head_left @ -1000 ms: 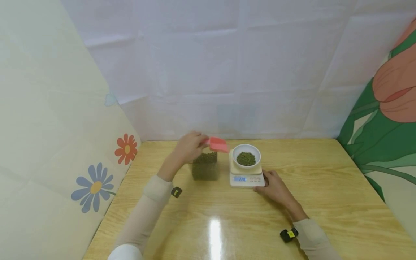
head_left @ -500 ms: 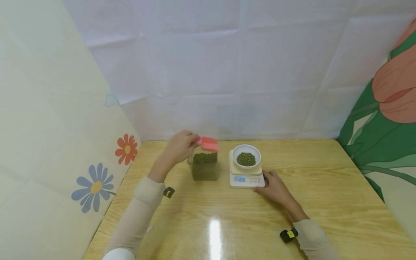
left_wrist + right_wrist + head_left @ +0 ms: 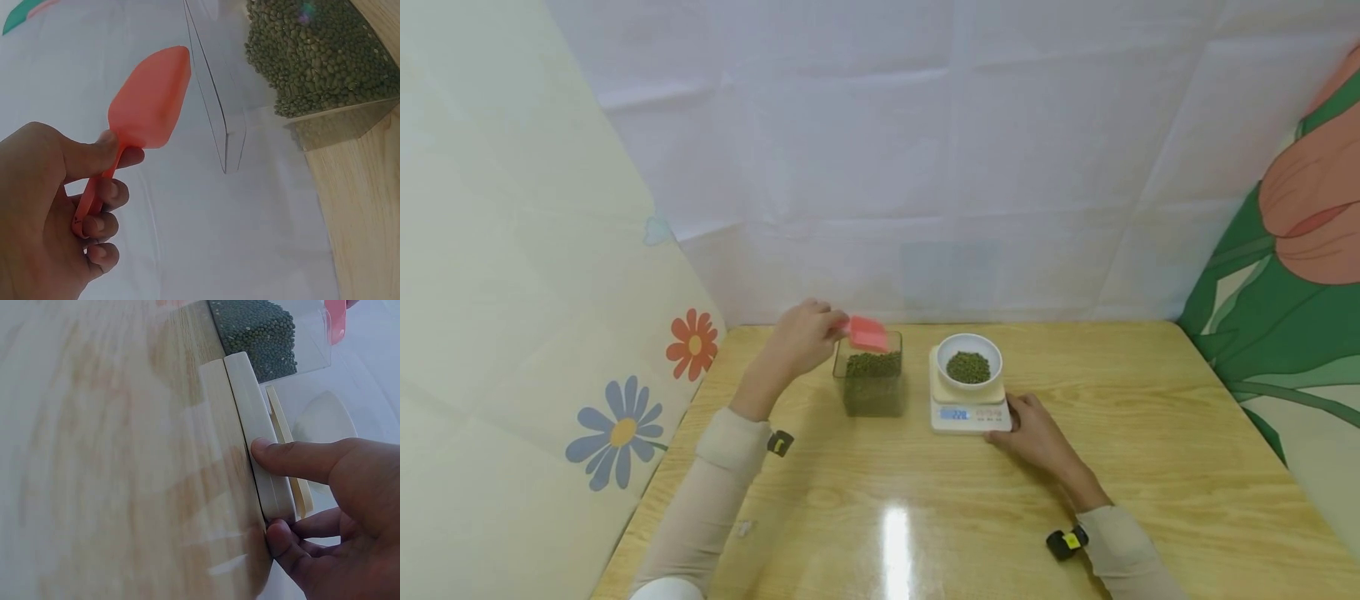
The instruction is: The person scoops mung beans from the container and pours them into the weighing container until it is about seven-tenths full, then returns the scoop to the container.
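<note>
A white sheet [image 3: 850, 167] hangs behind a wood-grain counter [image 3: 1000, 517], with flower-printed panels at either side. The person's hands are apart, each with something in its grasp. The left hand [image 3: 801, 337] has its fingers curled round the handle of a red scoop [image 3: 868, 334], whose blade is near the rim of a clear container [image 3: 874, 396]. The right hand [image 3: 1036, 433] pinches the near right corner of a white scale [image 3: 970, 426], thumb on its front edge.

That grip could be the weak point: a pull or push might slide the scale and jostle its bowl [image 3: 970, 343], and pressure from the fingers could skew the reading. A careless swing of the scoop could also catch the tall, thin wall and tip the container.

The container is upright, its green beans [image 3: 325, 56] lying below the rim. The white bowl on the scale holds a small heap of similar beans; none show in the scoop.
</note>
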`<state>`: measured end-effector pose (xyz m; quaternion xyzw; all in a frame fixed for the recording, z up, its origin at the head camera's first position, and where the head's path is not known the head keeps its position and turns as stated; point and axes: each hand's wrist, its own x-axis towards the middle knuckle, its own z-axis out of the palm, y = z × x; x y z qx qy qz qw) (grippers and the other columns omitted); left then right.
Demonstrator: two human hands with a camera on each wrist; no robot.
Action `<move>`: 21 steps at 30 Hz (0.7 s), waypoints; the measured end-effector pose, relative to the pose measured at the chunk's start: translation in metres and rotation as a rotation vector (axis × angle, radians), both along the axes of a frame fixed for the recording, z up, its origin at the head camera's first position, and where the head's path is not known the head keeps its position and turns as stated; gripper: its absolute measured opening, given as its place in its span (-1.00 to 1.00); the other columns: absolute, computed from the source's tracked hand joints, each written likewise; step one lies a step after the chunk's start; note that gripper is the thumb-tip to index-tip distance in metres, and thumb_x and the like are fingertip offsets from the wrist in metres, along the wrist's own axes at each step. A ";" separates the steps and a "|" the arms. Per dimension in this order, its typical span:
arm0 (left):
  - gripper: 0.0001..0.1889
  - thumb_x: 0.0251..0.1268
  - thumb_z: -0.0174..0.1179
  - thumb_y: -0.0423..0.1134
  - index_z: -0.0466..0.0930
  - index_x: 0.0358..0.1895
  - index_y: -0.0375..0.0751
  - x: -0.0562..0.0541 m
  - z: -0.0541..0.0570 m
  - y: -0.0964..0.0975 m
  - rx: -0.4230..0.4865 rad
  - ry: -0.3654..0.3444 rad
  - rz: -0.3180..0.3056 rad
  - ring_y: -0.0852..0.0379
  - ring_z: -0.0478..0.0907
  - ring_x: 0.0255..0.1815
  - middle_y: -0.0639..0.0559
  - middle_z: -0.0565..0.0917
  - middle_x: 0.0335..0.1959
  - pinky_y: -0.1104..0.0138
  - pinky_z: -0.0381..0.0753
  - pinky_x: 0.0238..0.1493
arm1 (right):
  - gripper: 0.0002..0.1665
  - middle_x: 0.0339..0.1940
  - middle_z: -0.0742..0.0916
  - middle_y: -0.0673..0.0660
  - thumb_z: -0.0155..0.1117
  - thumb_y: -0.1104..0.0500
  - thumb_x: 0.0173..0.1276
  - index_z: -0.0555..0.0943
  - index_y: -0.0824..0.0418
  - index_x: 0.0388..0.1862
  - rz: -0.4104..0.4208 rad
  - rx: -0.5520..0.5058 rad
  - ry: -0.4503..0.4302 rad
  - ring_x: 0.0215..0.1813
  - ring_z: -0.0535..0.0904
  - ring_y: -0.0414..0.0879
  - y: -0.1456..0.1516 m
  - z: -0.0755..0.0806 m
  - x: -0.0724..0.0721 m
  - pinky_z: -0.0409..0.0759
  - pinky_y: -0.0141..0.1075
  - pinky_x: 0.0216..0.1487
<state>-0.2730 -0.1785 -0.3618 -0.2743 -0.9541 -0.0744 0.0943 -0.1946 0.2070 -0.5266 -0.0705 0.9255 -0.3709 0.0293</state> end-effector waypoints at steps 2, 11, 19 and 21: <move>-0.74 0.56 0.23 -0.19 0.76 0.12 -0.22 0.000 -0.001 -0.001 -0.014 0.005 0.010 0.01 0.53 -0.23 -0.05 0.71 -0.27 0.13 0.64 -0.04 | 0.08 0.12 0.58 0.40 0.63 0.03 0.27 0.32 0.56 0.55 0.001 -0.002 -0.001 0.02 0.55 0.11 0.000 0.000 0.000 0.58 -0.07 0.10; -0.74 0.51 0.25 -0.23 0.76 0.14 -0.15 -0.002 -0.004 -0.003 -0.082 0.031 0.049 0.04 0.41 -0.27 -0.02 0.65 -0.30 0.20 0.52 -0.14 | 0.09 0.12 0.58 0.39 0.62 0.02 0.28 0.31 0.55 0.56 -0.003 0.007 -0.003 0.02 0.55 0.09 0.000 -0.002 0.000 0.58 -0.07 0.09; -0.76 0.51 0.26 -0.22 0.78 0.10 -0.15 -0.003 -0.007 -0.004 -0.163 0.053 0.051 0.04 0.42 -0.27 -0.02 0.65 -0.30 0.19 0.56 -0.12 | 0.09 0.16 0.57 0.43 0.61 0.02 0.29 0.30 0.56 0.56 -0.007 0.006 -0.009 0.07 0.57 0.16 -0.001 -0.001 -0.001 0.60 0.12 0.21; -0.77 0.51 0.26 -0.23 0.78 0.10 -0.15 -0.003 -0.009 -0.004 -0.177 0.055 0.047 0.04 0.44 -0.26 -0.03 0.66 -0.30 0.17 0.59 -0.10 | 0.09 0.17 0.57 0.44 0.61 0.01 0.29 0.30 0.56 0.56 -0.005 0.006 -0.008 0.08 0.57 0.17 0.000 -0.001 -0.001 0.61 0.14 0.22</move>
